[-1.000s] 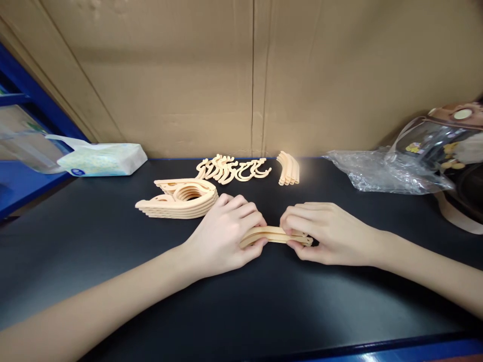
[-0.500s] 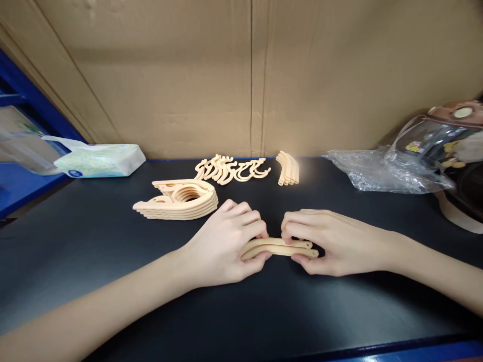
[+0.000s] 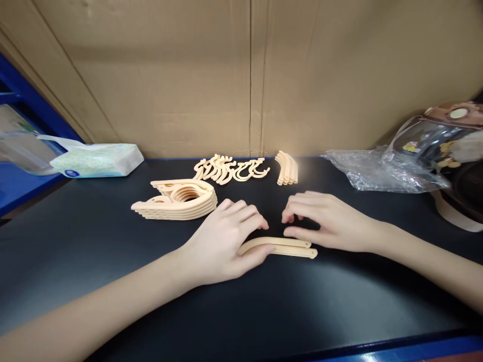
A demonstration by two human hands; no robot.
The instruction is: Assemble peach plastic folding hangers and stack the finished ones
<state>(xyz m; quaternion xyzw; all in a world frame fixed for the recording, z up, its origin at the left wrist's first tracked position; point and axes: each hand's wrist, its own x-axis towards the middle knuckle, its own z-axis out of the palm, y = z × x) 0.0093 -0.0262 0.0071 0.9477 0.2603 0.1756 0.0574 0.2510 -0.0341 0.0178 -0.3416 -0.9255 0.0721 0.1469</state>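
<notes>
Two curved beige hanger arms [image 3: 290, 246] lie side by side on the black table, their right ends uncovered and showing small holes. My left hand [image 3: 230, 244] curls around their left ends, which it hides. Its thumb rests across the front arm while the index fingertip is raised off the rear one. Just above and behind the right ends is my right hand [image 3: 324, 221], holding nothing, with a gap between its bent fingers and thumb. Beyond my left hand sits a stack of beige hanger bodies [image 3: 177, 198].
Several beige hooks [image 3: 230, 168] and a small group of similar curved arms [image 3: 287, 168] lie at the back, near the cardboard wall [image 3: 169, 75]. A tissue pack [image 3: 98, 161] is at left. Clear plastic wrap [image 3: 388, 168] and a transparent bag [image 3: 441, 136] are at right.
My right hand has let go of the hanger arms and moved up and away from them. My left index finger has lifted slightly; the arms have stayed nearly in place.
</notes>
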